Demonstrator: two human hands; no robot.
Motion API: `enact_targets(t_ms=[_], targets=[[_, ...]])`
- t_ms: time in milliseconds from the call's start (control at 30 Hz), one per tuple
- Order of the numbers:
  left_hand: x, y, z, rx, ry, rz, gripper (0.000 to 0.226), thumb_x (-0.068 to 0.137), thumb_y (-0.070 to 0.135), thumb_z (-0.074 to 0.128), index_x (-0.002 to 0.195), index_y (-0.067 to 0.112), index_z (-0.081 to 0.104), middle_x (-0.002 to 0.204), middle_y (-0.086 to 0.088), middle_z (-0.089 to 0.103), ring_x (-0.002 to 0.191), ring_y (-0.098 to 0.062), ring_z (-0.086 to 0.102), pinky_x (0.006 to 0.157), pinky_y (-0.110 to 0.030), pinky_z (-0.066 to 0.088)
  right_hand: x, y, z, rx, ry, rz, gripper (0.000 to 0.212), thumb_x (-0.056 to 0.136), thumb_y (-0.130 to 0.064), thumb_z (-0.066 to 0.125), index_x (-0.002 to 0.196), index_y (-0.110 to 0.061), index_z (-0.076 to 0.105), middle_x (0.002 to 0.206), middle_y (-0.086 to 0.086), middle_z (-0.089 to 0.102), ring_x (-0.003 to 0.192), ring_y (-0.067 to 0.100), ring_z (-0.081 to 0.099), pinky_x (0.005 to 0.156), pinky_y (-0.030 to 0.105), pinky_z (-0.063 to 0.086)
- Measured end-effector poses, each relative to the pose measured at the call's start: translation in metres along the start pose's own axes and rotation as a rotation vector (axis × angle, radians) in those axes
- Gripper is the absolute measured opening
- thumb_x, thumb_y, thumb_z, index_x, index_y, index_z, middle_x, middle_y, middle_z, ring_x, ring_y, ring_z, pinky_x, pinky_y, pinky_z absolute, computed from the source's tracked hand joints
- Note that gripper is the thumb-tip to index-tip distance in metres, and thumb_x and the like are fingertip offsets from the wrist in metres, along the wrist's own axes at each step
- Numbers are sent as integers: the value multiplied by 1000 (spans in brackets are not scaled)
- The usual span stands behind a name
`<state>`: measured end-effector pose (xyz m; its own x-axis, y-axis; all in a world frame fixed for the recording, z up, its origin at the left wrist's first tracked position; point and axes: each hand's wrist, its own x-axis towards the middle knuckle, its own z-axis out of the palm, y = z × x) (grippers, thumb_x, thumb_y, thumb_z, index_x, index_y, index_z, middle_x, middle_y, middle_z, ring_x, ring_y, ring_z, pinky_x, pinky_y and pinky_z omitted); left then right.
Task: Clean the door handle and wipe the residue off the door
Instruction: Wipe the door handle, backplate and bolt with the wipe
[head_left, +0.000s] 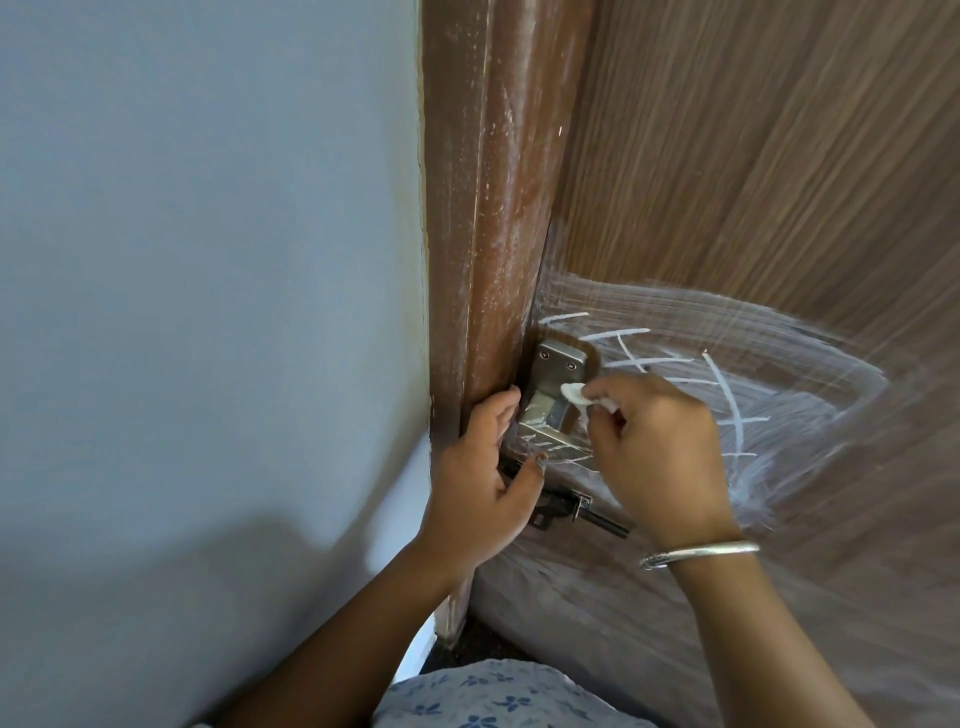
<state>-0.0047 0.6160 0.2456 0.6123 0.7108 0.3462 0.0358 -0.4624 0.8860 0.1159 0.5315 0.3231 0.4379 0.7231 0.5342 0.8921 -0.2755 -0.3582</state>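
Note:
A metal door handle (551, 384) with white streaks on it sits on the brown wooden door (753, 156), close to the door's edge. My right hand (660, 447) pinches a small white cotton pad (574, 392) and presses it against the handle's upper part. My left hand (480, 478) grips the edge of the door just left of the handle, thumb on the door face. White smeared residue (779, 395) with brighter white lines covers the door to the right of the handle.
A dark sliding bolt latch (571, 506) sits just below the handle. The scuffed brown door frame (483, 208) runs up on the left, next to a pale blue wall (208, 260). A metal bangle (698, 552) circles my right wrist.

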Motion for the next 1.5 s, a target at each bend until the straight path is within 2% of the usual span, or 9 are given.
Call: enact_targets(t_ms=[133, 300, 367, 467, 567, 667, 833, 1200, 1500], targets=[[0, -1, 2, 13, -9, -2, 59, 82, 27, 61, 137, 24, 40, 143, 7, 46, 72, 6, 40, 77, 1, 39, -5, 10, -6, 26, 31, 12, 27, 77, 6, 65, 95, -12, 74, 82, 7, 68, 61, 22, 62, 57, 23, 45], [-2, -3, 5, 58, 20, 1, 56, 83, 20, 65, 135, 18, 43, 141, 0, 49, 69, 16, 45, 75, 1, 40, -6, 5, -1, 46, 80, -99, 29, 71, 14, 66, 93, -3, 74, 90, 12, 66, 68, 24, 65, 61, 26, 54], [-3, -1, 5, 80, 47, -1, 52, 83, 15, 67, 131, 15, 46, 137, 0, 52, 64, 11, 53, 70, -5, 48, -3, -2, 3, -24, 49, -141, 27, 68, 14, 68, 91, 0, 74, 94, 16, 68, 72, 29, 67, 61, 32, 57], [-4, 3, 5, 93, 107, 7, 38, 81, 9, 69, 114, 15, 51, 119, 7, 60, 69, -24, 63, 57, -20, 53, 3, -15, 12, -223, -78, -215, 20, 67, 10, 66, 84, 2, 72, 85, 17, 67, 73, 34, 64, 63, 36, 57], [-4, 6, 3, 95, 146, 43, 39, 80, 7, 70, 97, 30, 44, 99, -3, 69, 51, -20, 56, 44, -20, 44, 8, -26, 24, -387, -292, -275, 28, 81, -1, 43, 96, -6, 66, 99, 13, 61, 95, 34, 55, 85, 39, 47], [-4, 7, 2, 64, 132, 42, 44, 82, 9, 70, 95, 39, 40, 87, 12, 65, 58, -27, 56, 50, -25, 48, 13, -28, 28, -405, -382, -283, 30, 87, -7, 35, 101, -13, 61, 105, 8, 59, 100, 28, 48, 96, 34, 36], [-4, 3, 3, 63, 131, 31, 39, 81, 8, 70, 104, 25, 44, 113, 11, 59, 79, -40, 61, 66, -30, 56, 19, -27, 17, -413, -425, -324, 23, 82, -6, 43, 90, -18, 61, 88, 1, 62, 85, 20, 52, 92, 27, 33], [-5, 6, 3, 37, 148, 35, 37, 80, 7, 69, 103, 23, 45, 101, 15, 61, 77, -40, 60, 64, -43, 56, 16, -34, 15, -417, -403, -310, 14, 72, -1, 56, 73, -14, 62, 71, 5, 63, 67, 22, 55, 84, 31, 41], [-6, 4, 2, 56, 128, 47, 38, 79, 10, 63, 114, 12, 47, 117, 13, 54, 87, -47, 60, 69, -44, 58, 13, -24, 9, -439, -394, -348, 25, 79, -3, 47, 87, -17, 66, 82, 0, 66, 81, 20, 56, 80, 23, 34]])
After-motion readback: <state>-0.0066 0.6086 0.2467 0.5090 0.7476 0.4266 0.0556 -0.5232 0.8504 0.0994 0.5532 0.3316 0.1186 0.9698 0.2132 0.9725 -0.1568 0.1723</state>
